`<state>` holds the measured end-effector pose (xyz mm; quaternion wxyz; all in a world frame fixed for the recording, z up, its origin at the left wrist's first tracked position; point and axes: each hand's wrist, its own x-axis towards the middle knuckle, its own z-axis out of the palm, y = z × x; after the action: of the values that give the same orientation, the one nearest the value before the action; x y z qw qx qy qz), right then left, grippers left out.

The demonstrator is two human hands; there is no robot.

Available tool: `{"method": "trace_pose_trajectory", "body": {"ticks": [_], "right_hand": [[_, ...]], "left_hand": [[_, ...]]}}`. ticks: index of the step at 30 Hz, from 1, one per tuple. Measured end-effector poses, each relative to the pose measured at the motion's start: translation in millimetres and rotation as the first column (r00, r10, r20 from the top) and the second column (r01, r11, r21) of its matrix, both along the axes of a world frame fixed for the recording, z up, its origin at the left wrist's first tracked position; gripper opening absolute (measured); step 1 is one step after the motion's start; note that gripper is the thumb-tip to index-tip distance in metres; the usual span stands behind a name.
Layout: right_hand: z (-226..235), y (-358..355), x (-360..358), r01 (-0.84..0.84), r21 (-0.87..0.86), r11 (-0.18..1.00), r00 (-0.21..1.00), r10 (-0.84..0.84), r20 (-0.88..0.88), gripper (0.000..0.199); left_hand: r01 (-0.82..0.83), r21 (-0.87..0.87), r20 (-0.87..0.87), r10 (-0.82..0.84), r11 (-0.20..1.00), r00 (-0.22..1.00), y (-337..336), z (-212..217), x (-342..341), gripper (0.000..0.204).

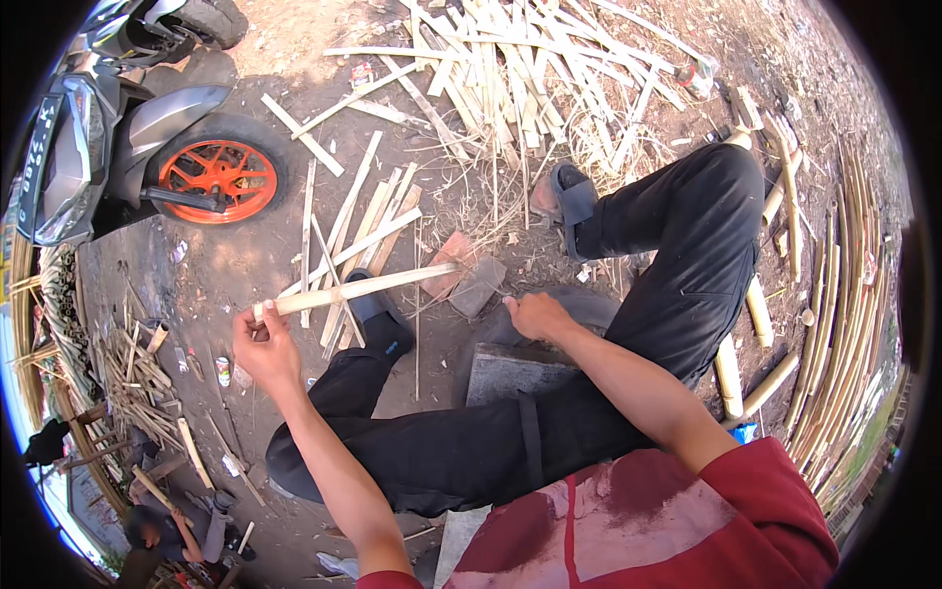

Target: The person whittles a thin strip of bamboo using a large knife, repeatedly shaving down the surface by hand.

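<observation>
My left hand [269,351] grips one end of a pale split bamboo strip [378,285], thumb on top. The strip slants up to the right, its far end over a reddish brick [449,250]. A greyish block [479,287] lies beside that brick. My right hand [542,319] is closed in front of my lap, to the right of the strip and apart from it. A thin, narrow thing shows at its fingertips, too small to name. Several cut strips [378,221] lie on the ground beyond my left foot.
A big heap of split bamboo [520,74] lies ahead. A motorbike with an orange wheel [218,182] stands at the left. Long bamboo poles [834,314] lie at the right. Another person [172,530] works at the lower left. A tyre [589,306] and a stone block [510,373] are near my legs.
</observation>
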<state>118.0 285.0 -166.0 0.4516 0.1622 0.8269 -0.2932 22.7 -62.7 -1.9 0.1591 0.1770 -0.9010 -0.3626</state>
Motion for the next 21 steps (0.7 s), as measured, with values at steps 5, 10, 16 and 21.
{"method": "trace_pose_trajectory", "body": {"ticks": [5, 10, 16, 21], "right_hand": [[29.6, -16.1, -7.1, -0.079, -0.137, 0.987, 0.99, 0.062, -0.124, 0.064], [24.5, -23.9, 13.1, -0.035, -0.094, 0.995, 0.994, 0.025, -0.107, 0.064], [32.3, -5.2, 8.3, -0.073, -0.052, 0.996, 0.987, 0.065, -0.149, 0.062], [62.1, -46.1, -0.7, -0.076, -0.268, 0.96, 0.974, 0.014, -0.225, 0.064]], "left_hand": [[-0.035, 0.049, -0.002, 0.035, 0.998, 0.999, -7.2, -7.9, 3.8, 0.021], [-0.078, 0.016, -0.007, 0.078, 0.997, 0.997, -6.1, -9.0, 7.2, 0.02], [-0.055, 0.052, -0.017, 0.056, 0.997, 0.998, -7.3, -4.1, 8.1, 0.021], [-0.012, 0.099, -0.063, 0.019, 0.995, 0.998, 11.0, -1.7, 6.9, 0.021]]}}
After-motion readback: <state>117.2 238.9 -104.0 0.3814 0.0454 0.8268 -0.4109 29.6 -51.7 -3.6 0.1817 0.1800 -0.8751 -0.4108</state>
